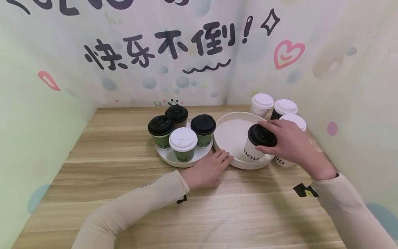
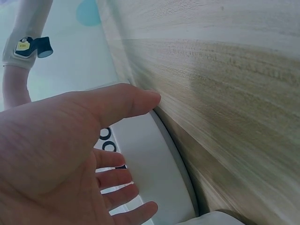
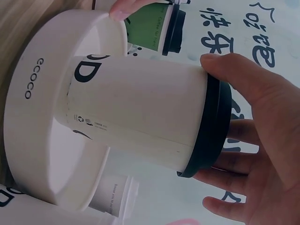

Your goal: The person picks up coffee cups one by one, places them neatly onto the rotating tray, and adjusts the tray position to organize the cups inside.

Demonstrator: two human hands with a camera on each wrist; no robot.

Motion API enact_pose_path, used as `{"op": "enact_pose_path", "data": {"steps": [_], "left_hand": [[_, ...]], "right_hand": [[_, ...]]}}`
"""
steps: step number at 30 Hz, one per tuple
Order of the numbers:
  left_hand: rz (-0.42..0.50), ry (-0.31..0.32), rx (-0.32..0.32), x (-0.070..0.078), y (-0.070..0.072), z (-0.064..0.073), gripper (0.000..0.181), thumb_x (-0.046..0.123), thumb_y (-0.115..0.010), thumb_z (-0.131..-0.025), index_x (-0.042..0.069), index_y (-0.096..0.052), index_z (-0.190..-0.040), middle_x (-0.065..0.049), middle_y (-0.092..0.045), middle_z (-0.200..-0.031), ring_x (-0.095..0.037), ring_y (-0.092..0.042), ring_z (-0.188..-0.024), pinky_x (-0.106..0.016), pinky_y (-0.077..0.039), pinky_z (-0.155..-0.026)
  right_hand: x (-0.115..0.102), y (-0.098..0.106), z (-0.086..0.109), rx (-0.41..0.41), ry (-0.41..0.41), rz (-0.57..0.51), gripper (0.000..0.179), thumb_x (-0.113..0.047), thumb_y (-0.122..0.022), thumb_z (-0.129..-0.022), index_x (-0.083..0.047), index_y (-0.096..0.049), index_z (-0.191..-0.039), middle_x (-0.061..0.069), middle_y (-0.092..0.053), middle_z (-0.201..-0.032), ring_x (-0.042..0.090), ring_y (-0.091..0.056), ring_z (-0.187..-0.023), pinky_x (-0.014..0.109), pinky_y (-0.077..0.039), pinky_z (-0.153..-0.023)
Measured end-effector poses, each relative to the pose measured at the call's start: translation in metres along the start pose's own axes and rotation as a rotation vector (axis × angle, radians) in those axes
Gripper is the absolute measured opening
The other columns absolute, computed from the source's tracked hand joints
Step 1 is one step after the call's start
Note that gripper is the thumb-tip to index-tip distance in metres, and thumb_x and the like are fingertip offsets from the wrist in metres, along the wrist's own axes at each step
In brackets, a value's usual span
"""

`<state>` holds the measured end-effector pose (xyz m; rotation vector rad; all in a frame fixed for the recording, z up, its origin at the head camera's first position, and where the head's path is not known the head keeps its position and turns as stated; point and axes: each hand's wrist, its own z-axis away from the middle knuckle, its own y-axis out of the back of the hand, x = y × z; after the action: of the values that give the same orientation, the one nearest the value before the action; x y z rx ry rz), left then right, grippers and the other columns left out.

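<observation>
My right hand point(image 1: 289, 141) grips a white paper cup point(image 1: 250, 149) by its black lid point(image 1: 262, 135), thumb on one side and fingers on the other. The cup stands upright within the rim of a round white tray point(image 1: 228, 131), and in the right wrist view its base is partly hidden behind the tray wall point(image 3: 28, 126). At the tray's near left edge, my left hand point(image 1: 205, 169) rests with fingertips on the rim. Seen from the left wrist, its thumb is extended and its fingers lie loosely along the tray's side point(image 2: 152, 164).
Left of the tray, a smaller white plate point(image 1: 170, 159) bears several lidded cups, including a green cup point(image 1: 184, 155) with a white lid. Several white-lidded cups point(image 1: 262, 102) crowd the tray's right and back side. A printed backdrop point(image 1: 186, 83) closes off the table's rear.
</observation>
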<state>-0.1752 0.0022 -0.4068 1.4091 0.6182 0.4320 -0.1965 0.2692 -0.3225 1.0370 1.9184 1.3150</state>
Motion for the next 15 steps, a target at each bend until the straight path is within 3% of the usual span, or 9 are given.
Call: {"op": "enact_pose_path", "data": {"steps": [15], "left_hand": [[-0.009,0.013,-0.028,0.001,-0.002,-0.001,0.084,0.038,-0.071,-0.086,0.011,-0.03,-0.154,-0.005,-0.036,-0.154,-0.021,-0.034,-0.145,-0.035,-0.046,-0.11]], "right_hand": [[0.002,-0.019,-0.002,-0.003,0.034,-0.009,0.073,-0.045,-0.083,-0.071,-0.006,-0.063,-0.129,0.019,-0.068,-0.119,0.041,-0.064,-0.106,0.055,-0.047,-0.092]]}}
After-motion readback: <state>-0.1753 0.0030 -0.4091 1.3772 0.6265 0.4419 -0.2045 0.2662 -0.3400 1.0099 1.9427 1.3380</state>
